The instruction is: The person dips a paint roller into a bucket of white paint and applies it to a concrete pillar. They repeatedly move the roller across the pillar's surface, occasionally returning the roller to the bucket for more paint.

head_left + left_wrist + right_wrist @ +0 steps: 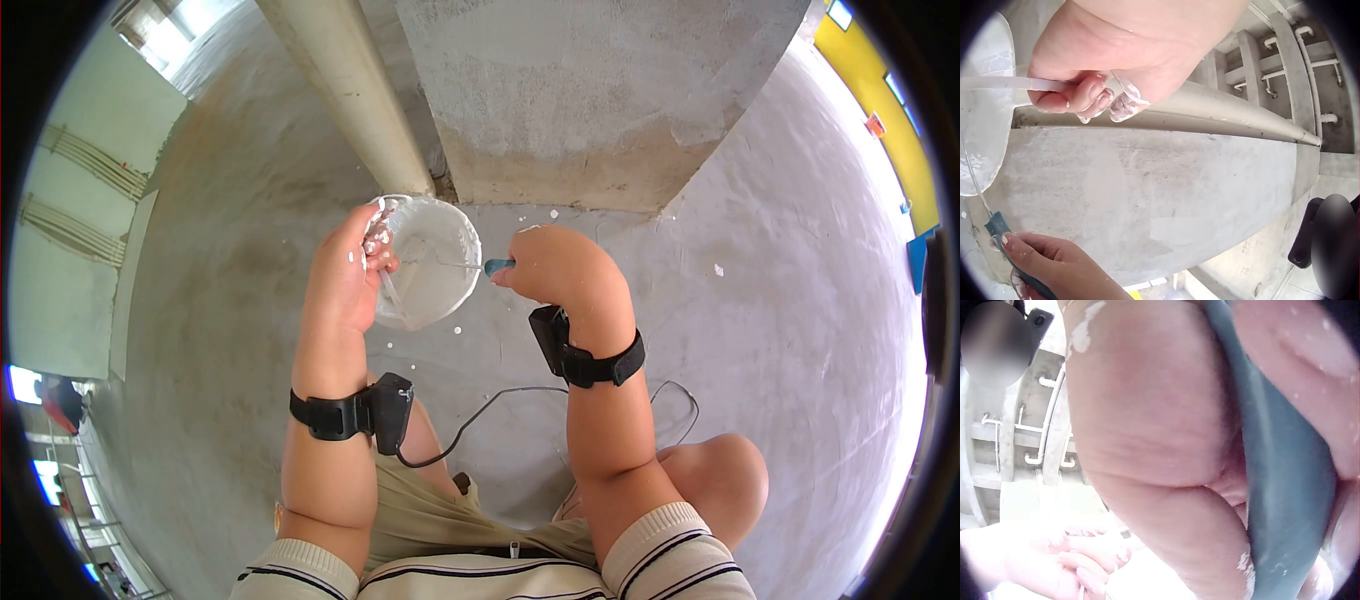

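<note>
A white bucket (474,240) stands by the foot of a pipe, its rim and inside smeared with white paste. My left hand (350,265) is at its left rim and grips a flat white plastic strip, the bucket's handle (1019,83). White paste coats several of its fingertips. On the other side, my right hand (567,262) grips the teal handle of a putty knife (498,267). In the head view the knife's thin metal blade points left into the bucket's mouth. The right wrist view shows the teal handle (1285,481) close up, with fingers curled round it.
A pale pipe (350,90) rises behind the bucket, beside a plastered grey column (590,110). White spatters dot the grey floor (780,330). A black cable (500,392) links the two wrist cameras in front of my knees.
</note>
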Action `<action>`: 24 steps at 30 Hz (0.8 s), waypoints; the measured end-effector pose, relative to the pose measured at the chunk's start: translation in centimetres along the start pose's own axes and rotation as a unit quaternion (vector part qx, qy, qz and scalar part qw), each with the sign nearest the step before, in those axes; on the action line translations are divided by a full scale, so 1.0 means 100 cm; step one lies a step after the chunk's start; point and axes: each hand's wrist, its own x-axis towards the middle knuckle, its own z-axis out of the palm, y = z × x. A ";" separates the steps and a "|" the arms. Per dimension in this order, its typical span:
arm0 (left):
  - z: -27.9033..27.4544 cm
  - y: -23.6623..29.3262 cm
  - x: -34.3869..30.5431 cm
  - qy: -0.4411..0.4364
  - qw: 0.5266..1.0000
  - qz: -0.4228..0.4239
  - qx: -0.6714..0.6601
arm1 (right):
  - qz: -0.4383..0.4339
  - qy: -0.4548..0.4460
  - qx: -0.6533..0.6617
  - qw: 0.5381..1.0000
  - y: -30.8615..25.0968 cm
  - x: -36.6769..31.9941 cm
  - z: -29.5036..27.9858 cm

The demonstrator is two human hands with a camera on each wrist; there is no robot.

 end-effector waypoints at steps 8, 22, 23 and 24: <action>-0.003 -0.003 -0.001 -0.017 1.000 0.010 -0.024 | -0.054 0.043 0.034 0.997 0.031 -0.003 -0.004; -0.008 -0.004 0.000 -0.015 0.997 -0.031 -0.074 | 0.029 0.073 0.115 0.990 0.063 -0.020 -0.024; -0.008 -0.005 0.001 -0.015 0.997 -0.031 -0.073 | 0.023 0.085 0.101 0.991 0.062 -0.020 -0.023; -0.008 -0.005 0.001 -0.014 0.997 -0.030 -0.075 | 0.018 0.097 0.087 0.991 0.060 -0.020 -0.023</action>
